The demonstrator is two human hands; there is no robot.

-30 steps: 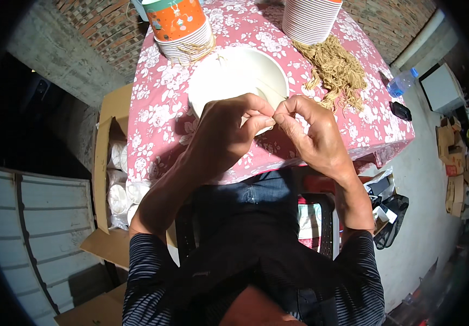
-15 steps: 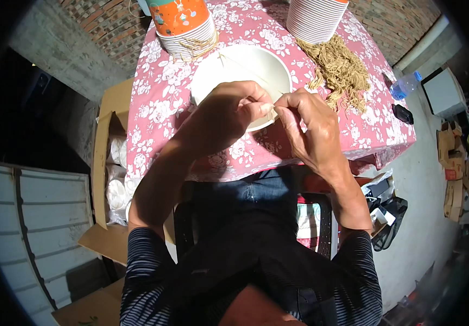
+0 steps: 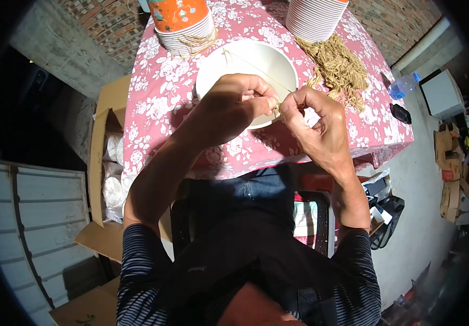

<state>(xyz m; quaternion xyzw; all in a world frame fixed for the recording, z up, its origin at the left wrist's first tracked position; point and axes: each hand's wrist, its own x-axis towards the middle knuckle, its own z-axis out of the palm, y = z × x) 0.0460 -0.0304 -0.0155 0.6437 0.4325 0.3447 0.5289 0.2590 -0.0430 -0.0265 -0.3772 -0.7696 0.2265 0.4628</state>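
Observation:
A round white tub (image 3: 213, 65), open side up, sits near the table's front edge, partly hidden by my hands. Across it runs a thin tan cord (image 3: 259, 71), from the tub's far left side to my right fingertips. My left hand (image 3: 240, 100) is closed in a pinch over the tub's near right rim, on a bit of cord. Facing it, almost touching, my right hand (image 3: 321, 125) pinches the cord between thumb and forefinger. The exact spot where the fingertips meet is too small to make out.
A pile of tan cords (image 3: 340, 73) lies to the right. Behind stand an orange-and-white tub stack (image 3: 185, 41) with cord strands and a white stack (image 3: 316, 20). A plastic bottle (image 3: 404, 85) and a black object (image 3: 401, 113) are at the right edge. An open carton (image 3: 99, 163) stands left.
Both hands have shifted slightly right, and the tub sits a little further right in view. My right hand has opened a wider gap between its curled fingers and palm; the cord looks tauter.

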